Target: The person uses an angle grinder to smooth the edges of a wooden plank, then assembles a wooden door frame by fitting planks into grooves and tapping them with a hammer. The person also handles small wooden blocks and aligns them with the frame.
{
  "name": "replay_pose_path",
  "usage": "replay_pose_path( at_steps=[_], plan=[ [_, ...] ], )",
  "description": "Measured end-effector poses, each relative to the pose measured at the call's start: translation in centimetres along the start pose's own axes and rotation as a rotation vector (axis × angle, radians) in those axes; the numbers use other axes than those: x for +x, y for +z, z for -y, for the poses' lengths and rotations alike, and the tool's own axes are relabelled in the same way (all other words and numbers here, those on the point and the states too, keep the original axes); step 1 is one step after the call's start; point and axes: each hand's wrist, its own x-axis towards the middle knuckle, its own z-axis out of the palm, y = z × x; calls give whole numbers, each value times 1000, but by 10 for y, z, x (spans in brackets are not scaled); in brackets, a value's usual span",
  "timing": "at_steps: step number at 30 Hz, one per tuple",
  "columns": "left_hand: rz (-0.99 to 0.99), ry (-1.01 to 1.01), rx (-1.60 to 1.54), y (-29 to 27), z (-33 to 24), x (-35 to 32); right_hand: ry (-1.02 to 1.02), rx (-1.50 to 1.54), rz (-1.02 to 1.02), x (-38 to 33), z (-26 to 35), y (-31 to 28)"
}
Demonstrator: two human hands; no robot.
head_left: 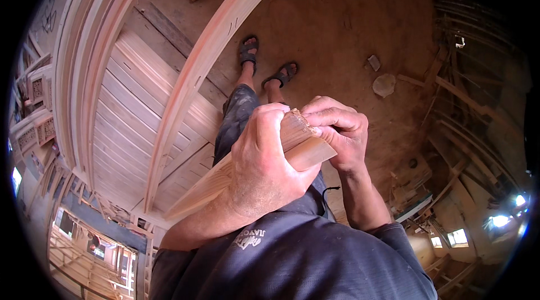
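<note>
A length of pale profiled wood [310,154] slants up across my body, its long part passing behind my left forearm. My left hand [267,159] is wrapped round it close to the upper end, thumb along one side and fingers over the other. That end has a rough, splintered edge. At this edge, my right hand [340,128] has its thumb and bent fingers pressed together against the wood. Whether a loose splinter is between those fingertips cannot be made out.
A long curved-looking plank [194,69] rises at my left, beside stacked boards [129,103] and upright lengths [93,64]. My sandalled feet stand on a brown floor [326,30]. A pale round piece [384,84] lies there. Timber scraps [467,97] line the right side.
</note>
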Motion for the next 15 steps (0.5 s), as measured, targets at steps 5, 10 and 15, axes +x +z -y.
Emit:
replay_pose_path(
  at_steps=[5, 10, 15],
  plan=[
    [1, 33, 5, -2, 2, 1, -15, -55, 42, 7, 2, -5],
    [5, 34, -1, 0, 4, 0, 19, -73, 97, 12, 5, -9],
    [11, 44, -2, 0, 4, 2, 27, -60, 140, 13, 4, -16]
  ],
)
